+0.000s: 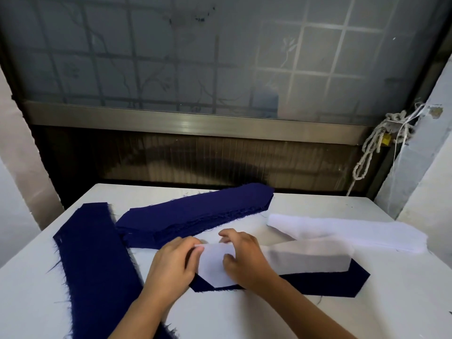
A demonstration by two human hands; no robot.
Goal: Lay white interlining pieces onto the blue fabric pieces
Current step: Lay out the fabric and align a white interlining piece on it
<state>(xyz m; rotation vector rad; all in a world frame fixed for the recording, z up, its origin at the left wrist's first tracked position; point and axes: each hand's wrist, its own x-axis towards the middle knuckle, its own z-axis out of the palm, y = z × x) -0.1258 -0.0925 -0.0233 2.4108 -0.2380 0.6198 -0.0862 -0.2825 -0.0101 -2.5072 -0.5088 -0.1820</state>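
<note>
Now: fingers (193, 250) of your left hand (171, 265) pinch the left tip of the white interlining piece (305, 260). Fingers (230, 234) of your right hand (247, 255) curl over its far edge, thumb pressing on top. Both hands are clamped on that one piece.

It lies along the blue fabric piece (337, 282); blue shows at the near edge and right tip.

Behind the blue fabric piece, to the left: stack of blue pieces (195, 214). Behind it, to the right: stack of white interlining (354, 231), just beside.

Left of it: long frayed blue strip (93, 253); your left forearm crosses its near end.

Everything sits on the white desk (367, 319).
</note>
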